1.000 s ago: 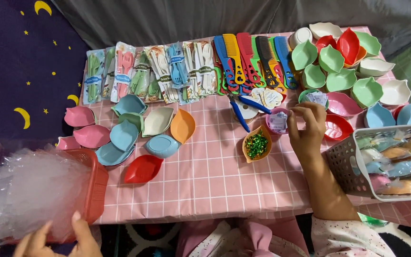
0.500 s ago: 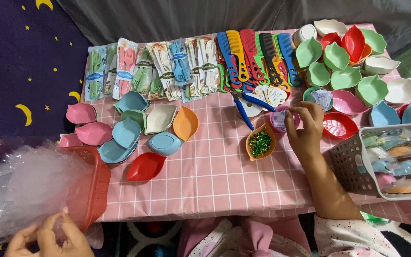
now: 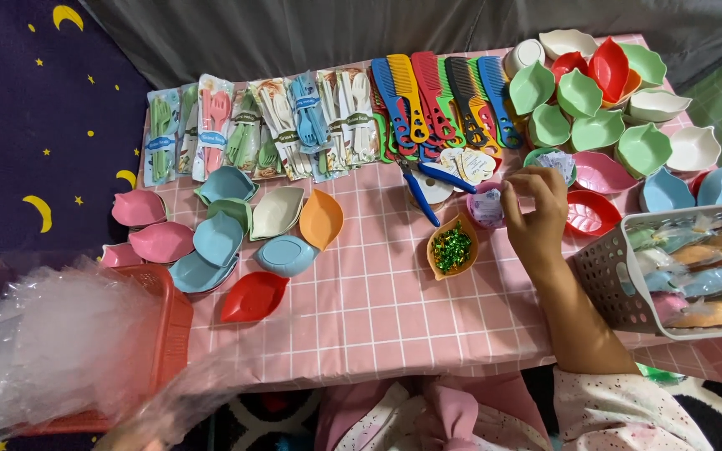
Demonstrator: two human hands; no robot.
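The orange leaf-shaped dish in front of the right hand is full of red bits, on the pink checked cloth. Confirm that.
Not quite. The head view shows the orange leaf-shaped dish holding green bits, not red. It does sit on the pink checked cloth, just in front of the right hand.

A single head-worn camera looked steeply down from above the seated person's lap, facing forward across the pink checked table (image 3: 378, 326) toward the grey backdrop (image 3: 311, 33) at its far edge. It sat close enough that the table filled most of the width, with the starry blue cloth (image 3: 35, 108) at the left margin. The person's own forearm entered from the lower right. No second view overlapped it.
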